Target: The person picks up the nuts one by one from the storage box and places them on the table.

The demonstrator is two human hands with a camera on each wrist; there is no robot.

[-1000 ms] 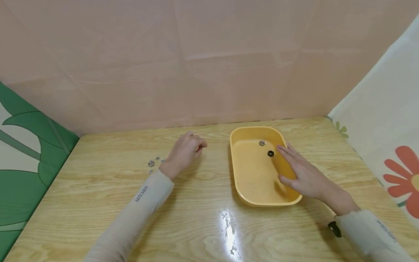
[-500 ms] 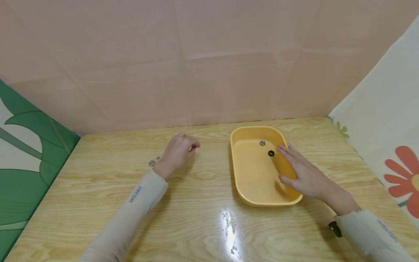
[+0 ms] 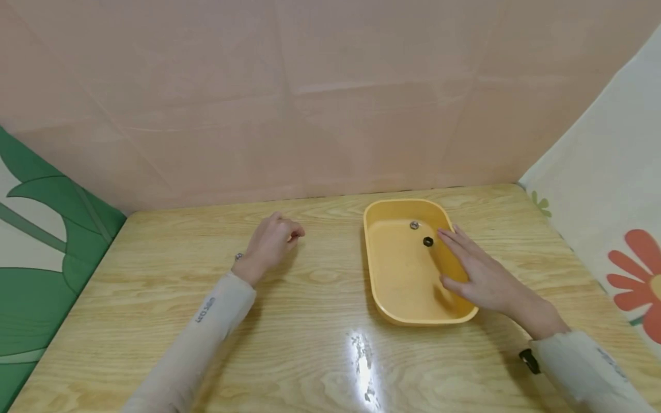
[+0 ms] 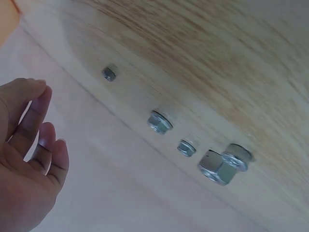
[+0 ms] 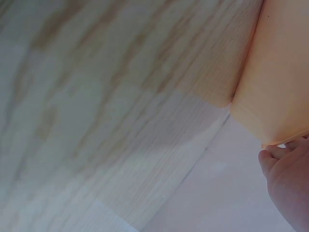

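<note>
My left hand [image 3: 271, 244] hovers over the table, left of centre, its fingers loosely curled and no object showing between them. In the left wrist view, that hand is beside several silver nuts: a small nut [image 4: 108, 74] nearest the fingers, a flange nut [image 4: 160, 122], and a large hex nut [image 4: 217, 166] farther off. Most are hidden behind the hand in the head view, where one nut [image 3: 238, 256] shows by the wrist. My right hand [image 3: 480, 275] rests on the right rim of a yellow tray [image 3: 382, 307], fingers fairly straight. Inside lie a silver nut [image 3: 414, 225] and a black nut [image 3: 428, 242].
The wood-grain table [image 3: 310, 344] runs back to a pinkish cloth wall [image 3: 289, 115]. A green leaf-print sheet [image 3: 31, 298] borders the left side, and a white flower-print sheet [image 3: 609, 172] the right. A dark strap piece [image 3: 529, 361] shows at the right sleeve.
My left hand has moved left, away from the tray, and now covers most of the loose nuts in the head view. The right hand and the tray have stayed in place.
</note>
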